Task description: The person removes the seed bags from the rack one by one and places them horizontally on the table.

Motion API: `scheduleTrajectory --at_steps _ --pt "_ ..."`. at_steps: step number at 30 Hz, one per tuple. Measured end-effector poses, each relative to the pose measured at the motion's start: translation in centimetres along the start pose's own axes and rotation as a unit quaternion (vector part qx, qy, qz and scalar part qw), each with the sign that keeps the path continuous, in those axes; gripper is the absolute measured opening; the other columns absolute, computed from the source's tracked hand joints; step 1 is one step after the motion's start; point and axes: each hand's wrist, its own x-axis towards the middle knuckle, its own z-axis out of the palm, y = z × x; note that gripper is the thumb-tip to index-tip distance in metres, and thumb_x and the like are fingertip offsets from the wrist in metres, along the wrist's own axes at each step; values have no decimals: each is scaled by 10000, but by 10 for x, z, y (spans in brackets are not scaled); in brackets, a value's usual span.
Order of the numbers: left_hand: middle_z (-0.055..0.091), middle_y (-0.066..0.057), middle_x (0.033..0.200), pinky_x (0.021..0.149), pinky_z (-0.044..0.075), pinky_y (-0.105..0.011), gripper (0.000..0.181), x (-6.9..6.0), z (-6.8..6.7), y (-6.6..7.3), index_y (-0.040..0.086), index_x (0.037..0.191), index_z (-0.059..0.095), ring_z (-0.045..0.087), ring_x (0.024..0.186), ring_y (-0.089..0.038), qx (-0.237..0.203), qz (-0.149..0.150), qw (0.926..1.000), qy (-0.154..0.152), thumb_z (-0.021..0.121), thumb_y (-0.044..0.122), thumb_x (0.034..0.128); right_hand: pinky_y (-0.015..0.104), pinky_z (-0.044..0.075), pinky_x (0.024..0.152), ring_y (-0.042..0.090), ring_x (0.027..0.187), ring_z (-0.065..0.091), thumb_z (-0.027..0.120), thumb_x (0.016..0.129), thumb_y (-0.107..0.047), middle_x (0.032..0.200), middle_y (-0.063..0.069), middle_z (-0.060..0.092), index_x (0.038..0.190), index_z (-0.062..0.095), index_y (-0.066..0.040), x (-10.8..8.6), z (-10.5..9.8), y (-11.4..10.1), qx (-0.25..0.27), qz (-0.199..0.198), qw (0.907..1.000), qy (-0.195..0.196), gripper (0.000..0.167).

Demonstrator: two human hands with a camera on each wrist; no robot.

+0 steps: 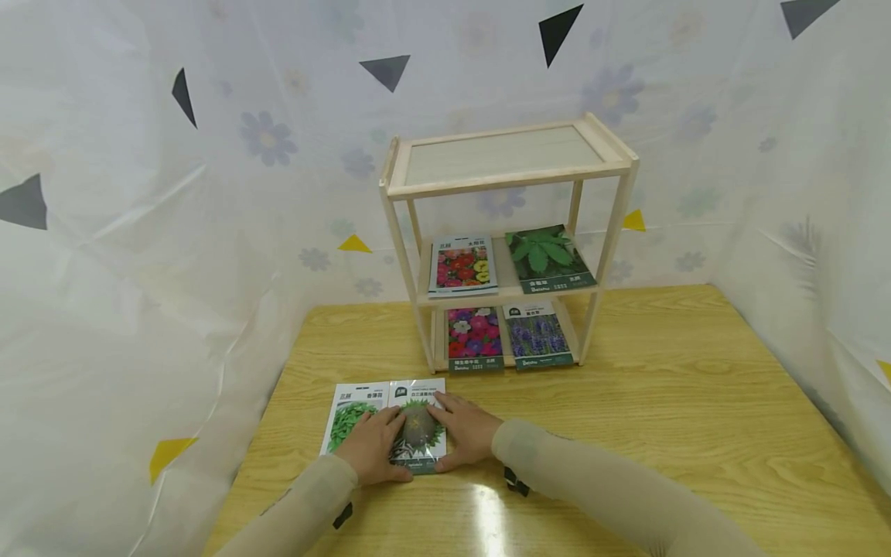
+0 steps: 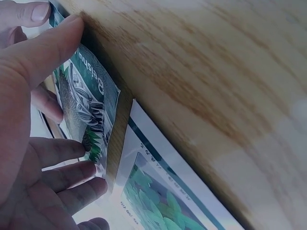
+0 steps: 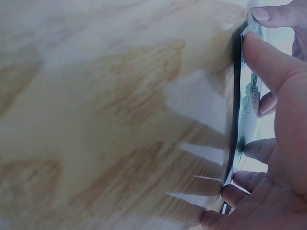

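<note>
A seed packet with a sunflower head picture (image 1: pixel 420 428) lies on the wooden table, right beside a packet showing green leaves (image 1: pixel 353 418). My left hand (image 1: pixel 373 446) rests its fingers on the sunflower packet's left side, across the join of the two. On its right edge lie the fingers of my right hand (image 1: pixel 468 430). In the left wrist view the sunflower packet (image 2: pixel 79 103) is under spread fingers, a narrow strip of table between it and the leaf packet (image 2: pixel 158 201). The right wrist view shows the packet (image 3: pixel 248 103) edge-on, fingertips along it.
Behind the hands stands a light wooden rack (image 1: pixel 508 186). Its middle shelf holds a red flower packet (image 1: pixel 462 267) and a green leaf packet (image 1: pixel 548 259); its bottom shelf holds a pink flower packet (image 1: pixel 475 338) and a purple flower packet (image 1: pixel 537 334). Patterned sheeting surrounds the table (image 1: pixel 668 387).
</note>
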Motion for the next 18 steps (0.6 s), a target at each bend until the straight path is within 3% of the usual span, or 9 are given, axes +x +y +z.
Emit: scheduleTrajectory --at_steps 18 --pt "358 -164 1489 1079 288 -570 1067 -3 -1 2 17 1454 393 347 1360 -302 -27 21 10000 -27 689 710 699 487 276 1115 302 1438 184 638 744 -720 1597 96 128 1539 248 -167 -2 3 4 125 -98 9998 149 1044"
